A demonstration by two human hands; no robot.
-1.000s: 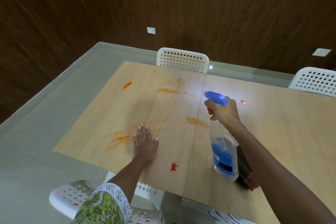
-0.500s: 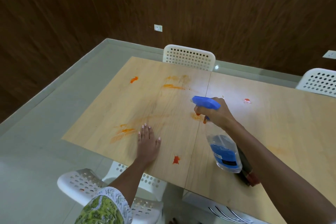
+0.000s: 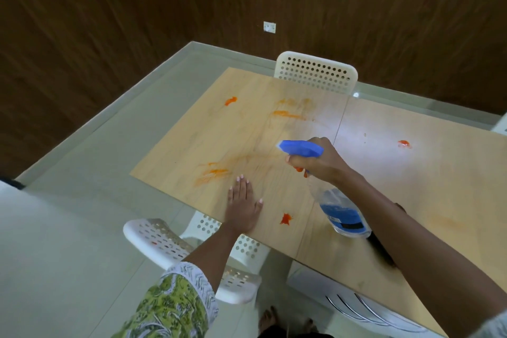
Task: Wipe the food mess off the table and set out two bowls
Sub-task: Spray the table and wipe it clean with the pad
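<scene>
pale wood-grain table (image 3: 452,173), smooth with a slight sheen; clear plastic spray bottle (image 3: 343,214); white perforated plastic chair (image 3: 315,71); dark wood-panelled wall (image 3: 137,8).

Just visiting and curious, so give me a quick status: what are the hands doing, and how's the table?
Right hand grips spray bottle, nozzle toward smears. Left hand flat on table. Orange stains unwiped. No bowls in view.

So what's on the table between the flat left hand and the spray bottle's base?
In the head view, one red splat lies on the wooden table between the left hand and the spray bottle, touching neither.
</scene>
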